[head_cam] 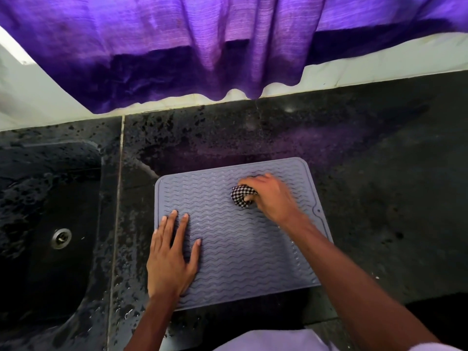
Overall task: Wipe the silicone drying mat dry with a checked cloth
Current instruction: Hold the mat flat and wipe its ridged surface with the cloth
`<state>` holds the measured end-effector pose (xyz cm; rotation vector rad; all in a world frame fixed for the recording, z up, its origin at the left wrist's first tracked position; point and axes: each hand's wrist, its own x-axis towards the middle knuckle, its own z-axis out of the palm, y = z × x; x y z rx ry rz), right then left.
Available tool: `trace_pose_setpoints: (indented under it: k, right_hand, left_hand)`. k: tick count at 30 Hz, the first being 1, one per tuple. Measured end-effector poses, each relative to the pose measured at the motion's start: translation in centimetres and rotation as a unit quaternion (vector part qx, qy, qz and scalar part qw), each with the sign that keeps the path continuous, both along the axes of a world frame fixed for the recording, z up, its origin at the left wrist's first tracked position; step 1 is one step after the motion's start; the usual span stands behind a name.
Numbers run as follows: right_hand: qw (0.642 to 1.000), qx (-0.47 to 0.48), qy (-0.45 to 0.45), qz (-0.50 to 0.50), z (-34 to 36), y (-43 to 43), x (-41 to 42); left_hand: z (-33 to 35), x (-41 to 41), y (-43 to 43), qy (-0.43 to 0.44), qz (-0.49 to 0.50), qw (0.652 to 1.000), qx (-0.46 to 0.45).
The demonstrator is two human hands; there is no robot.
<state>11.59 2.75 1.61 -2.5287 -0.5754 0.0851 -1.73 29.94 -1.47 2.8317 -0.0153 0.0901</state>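
On the wet tabletop (379,173), our left hand (169,259) lies flat, fingers (182,229) spread, pinning the mat (240,249) at its near-left corner. Our right hand (272,196) grips the balled cloth (240,195) on the mat's far-right part; the unwiped ridges, we judge, lie nearer and leftward.

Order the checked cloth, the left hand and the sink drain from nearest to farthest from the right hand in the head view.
1. Checked cloth: gripped in the right hand, on the mat.
2. Left hand: flat on the mat's left part.
3. Sink drain: far left, in the sink.
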Motion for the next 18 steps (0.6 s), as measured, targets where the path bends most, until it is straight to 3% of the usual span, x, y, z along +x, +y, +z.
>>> trace_pose_setpoints:
  k: [6,14,18]
  right_hand:
    - [0.999,-0.035,-0.008,-0.039,0.5,-4.7,-0.2]
    - [0.974,-0.127,-0.004,-0.190,2.1,-13.5,-0.8]
    - [0.982,-0.033,-0.048,-0.178,3.6,-8.2,-1.0]
  left_hand:
    - [0.0,0.0,-0.1,0.007,0.002,1.000,-0.002]
    - [0.0,0.0,-0.2,0.002,0.008,1.000,0.003]
    - [0.1,-0.1,-0.3,0.005,0.007,1.000,0.006]
